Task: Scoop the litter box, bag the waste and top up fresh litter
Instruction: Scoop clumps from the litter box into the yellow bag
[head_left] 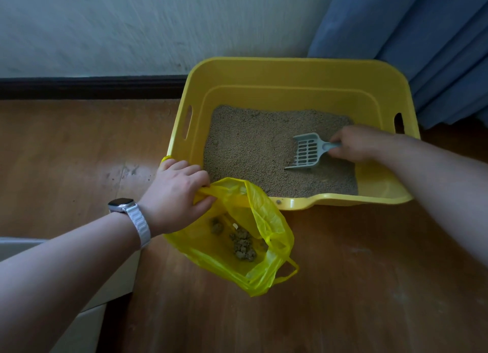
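Inside box: right hand grips scoop, sifting litter; left hand pinches bag open for clumps.

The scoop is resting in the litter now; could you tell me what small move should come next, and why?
Probably push the scoop forward through the litter: the right hand holds it empty with its edge down, while the left hand holds the yellow bag open beside the box.

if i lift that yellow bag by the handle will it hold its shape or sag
Probably sags: the bag looks like thin, crinkled film, open only where the left hand holds it. The clumps inside should pull the bottom down. It likely weighs little, with so few clumps.
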`<state>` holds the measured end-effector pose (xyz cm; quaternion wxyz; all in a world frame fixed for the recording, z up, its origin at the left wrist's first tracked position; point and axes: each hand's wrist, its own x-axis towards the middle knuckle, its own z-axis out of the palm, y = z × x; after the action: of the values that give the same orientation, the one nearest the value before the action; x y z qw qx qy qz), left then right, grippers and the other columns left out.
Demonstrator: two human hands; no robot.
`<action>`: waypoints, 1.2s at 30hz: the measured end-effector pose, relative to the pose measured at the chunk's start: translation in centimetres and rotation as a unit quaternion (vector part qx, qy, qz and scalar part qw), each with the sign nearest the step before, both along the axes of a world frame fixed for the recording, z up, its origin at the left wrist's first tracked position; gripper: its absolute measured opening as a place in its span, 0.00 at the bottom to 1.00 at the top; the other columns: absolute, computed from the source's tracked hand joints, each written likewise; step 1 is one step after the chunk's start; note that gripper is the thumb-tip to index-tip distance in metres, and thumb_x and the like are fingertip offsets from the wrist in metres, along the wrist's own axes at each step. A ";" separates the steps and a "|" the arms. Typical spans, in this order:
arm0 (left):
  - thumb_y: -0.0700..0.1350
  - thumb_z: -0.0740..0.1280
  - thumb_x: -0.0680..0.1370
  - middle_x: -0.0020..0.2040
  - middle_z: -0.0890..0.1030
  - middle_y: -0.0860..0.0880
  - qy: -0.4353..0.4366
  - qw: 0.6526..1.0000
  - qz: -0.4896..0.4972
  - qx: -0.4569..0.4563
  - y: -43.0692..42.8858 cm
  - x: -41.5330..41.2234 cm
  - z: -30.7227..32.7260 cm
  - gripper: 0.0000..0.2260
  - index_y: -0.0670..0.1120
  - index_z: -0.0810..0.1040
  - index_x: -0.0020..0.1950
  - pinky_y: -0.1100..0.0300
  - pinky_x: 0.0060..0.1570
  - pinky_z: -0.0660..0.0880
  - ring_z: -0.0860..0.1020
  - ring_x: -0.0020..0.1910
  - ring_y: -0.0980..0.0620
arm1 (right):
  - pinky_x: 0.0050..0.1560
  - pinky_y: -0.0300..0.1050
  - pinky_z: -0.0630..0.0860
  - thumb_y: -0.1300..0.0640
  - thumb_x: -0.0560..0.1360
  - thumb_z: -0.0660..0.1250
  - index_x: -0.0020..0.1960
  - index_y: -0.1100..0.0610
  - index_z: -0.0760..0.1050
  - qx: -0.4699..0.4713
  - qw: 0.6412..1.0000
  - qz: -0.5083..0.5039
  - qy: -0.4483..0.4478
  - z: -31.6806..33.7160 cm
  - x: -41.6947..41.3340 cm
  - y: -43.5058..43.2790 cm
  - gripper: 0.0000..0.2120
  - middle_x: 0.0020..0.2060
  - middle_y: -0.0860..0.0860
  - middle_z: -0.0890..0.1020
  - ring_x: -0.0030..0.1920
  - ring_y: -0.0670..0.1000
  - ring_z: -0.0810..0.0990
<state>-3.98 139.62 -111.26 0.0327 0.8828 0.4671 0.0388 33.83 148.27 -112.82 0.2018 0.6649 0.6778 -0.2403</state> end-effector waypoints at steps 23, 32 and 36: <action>0.56 0.66 0.72 0.35 0.74 0.52 0.004 1.000 0.003 -0.018 0.0 0.1 0.0 0.12 0.48 0.75 0.40 0.51 0.45 0.66 0.74 0.38 0.45 | 0.49 0.51 0.76 0.46 0.80 0.59 0.59 0.52 0.78 0.004 0.990 0.116 0.086 -2.1 -8.7 6.8 0.15 0.46 0.51 0.80 0.45 0.54 0.78; 0.56 0.66 0.71 0.35 0.74 0.52 -0.003 1.000 0.011 -0.019 -0.1 0.3 0.2 0.11 0.48 0.75 0.39 0.51 0.45 0.67 0.74 0.37 0.45 | 0.46 0.46 0.70 0.46 0.80 0.61 0.57 0.49 0.78 0.004 0.981 0.111 0.160 -4.1 -11.0 6.8 0.11 0.45 0.50 0.80 0.46 0.52 0.76; 0.56 0.65 0.71 0.35 0.74 0.52 -0.002 1.000 0.009 -0.021 0.0 0.3 0.2 0.12 0.48 0.75 0.39 0.51 0.45 0.67 0.74 0.38 0.45 | 0.49 0.48 0.75 0.47 0.79 0.62 0.53 0.50 0.77 0.009 0.979 0.111 0.174 -5.3 -11.9 5.8 0.09 0.46 0.52 0.80 0.45 0.53 0.77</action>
<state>-3.66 139.57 -111.03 0.0519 0.8776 0.4756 0.0310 21.97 154.07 -118.07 0.1002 0.5357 0.7741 -0.3222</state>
